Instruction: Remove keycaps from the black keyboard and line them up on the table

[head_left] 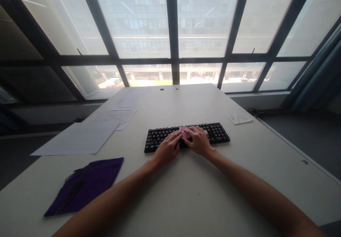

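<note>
A black keyboard (218, 133) lies across the white table. On its middle rests a pink item with a round spiral pattern (184, 132); a bit of pink also shows past the fingers on the right. My left hand (168, 145) touches the spiral's left side, its fingers closed together over the keys. My right hand (198, 139) is on the spiral's right side, fingers bent over the pink item. Both hands hold it between them, and their palms face down.
A purple cloth pouch (93, 183) lies at the near left of the white table (186, 201). Paper sheets (77, 137) are spread along the left edge. A small clear packet (240, 118) is right of the keyboard. Large windows stand behind the table.
</note>
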### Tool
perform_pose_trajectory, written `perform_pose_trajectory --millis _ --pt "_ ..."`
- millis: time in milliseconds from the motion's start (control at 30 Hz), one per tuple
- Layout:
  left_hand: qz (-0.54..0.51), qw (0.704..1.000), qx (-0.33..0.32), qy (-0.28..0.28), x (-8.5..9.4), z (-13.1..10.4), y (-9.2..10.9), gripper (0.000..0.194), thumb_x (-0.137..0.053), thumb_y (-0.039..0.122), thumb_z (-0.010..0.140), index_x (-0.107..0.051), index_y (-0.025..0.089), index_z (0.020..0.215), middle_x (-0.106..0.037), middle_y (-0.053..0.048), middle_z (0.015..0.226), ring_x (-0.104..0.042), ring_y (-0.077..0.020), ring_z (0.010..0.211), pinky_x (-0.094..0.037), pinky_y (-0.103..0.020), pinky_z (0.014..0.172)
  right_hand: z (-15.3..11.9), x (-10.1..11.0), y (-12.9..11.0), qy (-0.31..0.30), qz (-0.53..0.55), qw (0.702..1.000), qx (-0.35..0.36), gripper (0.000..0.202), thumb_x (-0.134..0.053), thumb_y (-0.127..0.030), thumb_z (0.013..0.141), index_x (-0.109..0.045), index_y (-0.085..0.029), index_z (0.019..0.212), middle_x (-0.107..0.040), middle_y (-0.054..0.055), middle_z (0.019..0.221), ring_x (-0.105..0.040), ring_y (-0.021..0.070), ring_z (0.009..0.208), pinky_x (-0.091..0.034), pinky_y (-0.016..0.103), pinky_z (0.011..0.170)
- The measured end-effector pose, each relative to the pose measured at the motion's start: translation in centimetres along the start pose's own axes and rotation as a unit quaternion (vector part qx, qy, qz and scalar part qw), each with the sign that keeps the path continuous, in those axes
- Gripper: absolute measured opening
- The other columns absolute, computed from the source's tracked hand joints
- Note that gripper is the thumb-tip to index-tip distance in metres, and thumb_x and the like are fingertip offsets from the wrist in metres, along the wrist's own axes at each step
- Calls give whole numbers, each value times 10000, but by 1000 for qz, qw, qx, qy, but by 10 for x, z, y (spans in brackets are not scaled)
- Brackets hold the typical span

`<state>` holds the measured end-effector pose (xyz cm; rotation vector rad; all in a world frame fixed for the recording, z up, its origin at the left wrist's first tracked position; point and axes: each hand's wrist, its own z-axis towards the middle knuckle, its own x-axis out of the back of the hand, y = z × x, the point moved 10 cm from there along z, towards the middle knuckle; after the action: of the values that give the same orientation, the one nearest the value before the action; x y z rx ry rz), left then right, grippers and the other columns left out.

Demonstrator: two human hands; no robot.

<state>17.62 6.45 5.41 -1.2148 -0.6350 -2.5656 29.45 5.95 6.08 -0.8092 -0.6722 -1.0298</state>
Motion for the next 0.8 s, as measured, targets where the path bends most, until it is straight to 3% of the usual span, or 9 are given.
perform_pose_trajectory --millis 533,800 --pt "2 1000 1 -12 -3 -1 -2 612 -475 85 901 -397 229 1491 -450 -88 1505 -425 -255 1387 -384 -487 1167 0 -1 0 3 -6 1000 2 388 -588 -446 923 -630 -232 1244 -645 103 1148 -532 273 1069 -396 402 943" --pt "-9 1000 -9 7 5 1 4 558 -455 101 932 -423 235 1473 -479 -79 1484 -426 -244 1389 -388 -498 1167 -1 0 -2 2 0 1000 15 390 -615 -425 902 -631 -239 1244 -650 93 1162 -536 275 1070 -402 406 948"
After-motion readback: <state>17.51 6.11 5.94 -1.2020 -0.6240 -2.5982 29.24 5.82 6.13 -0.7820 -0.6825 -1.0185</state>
